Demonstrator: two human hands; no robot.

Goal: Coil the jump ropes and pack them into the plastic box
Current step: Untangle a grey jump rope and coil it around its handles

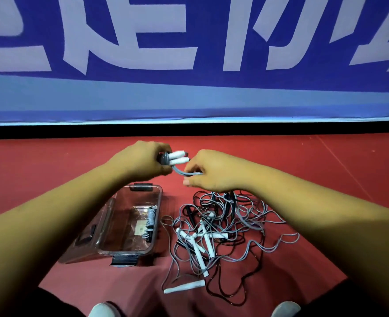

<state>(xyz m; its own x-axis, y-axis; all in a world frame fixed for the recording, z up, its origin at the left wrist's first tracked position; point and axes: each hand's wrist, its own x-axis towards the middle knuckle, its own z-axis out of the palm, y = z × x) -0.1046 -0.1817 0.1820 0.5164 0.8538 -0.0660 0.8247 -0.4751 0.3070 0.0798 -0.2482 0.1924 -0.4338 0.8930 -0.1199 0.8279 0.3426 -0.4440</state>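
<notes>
Head view looks down on a clear plastic box (158, 203) standing open on a red floor (51, 168). Its lid (85, 236) leans out from the box's left side, and a dark latch (124, 261) sits at the near end. Inside the box, against its right wall, lies one coiled rope (151, 221), grey with a dark handle.

Above and just beyond the far end of the box, both hands are raised off the floor. The left grip (140, 161) is clamped round a grey jump rope (164, 159) gathered into a tight bundle. Its two white handles (177, 156) lie side by side and stick out of the fist toward the other hand. The right grip (211, 170) is closed in a pinch on a short run of the same rope's grey cord (189, 173), which curves from the bundle across the small gap between the hands.

Right of the box, starting just beside it, a tangled pile of ropes (216, 227) lies on the floor, with grey and black cords looped over each other and several white handles crossed in the middle. One loose white handle (184, 287) lies nearer than the box's near end, at the edge of the pile.

Far beyond the box a blue banner (189, 88) with large pale characters stands along the floor's edge.
</notes>
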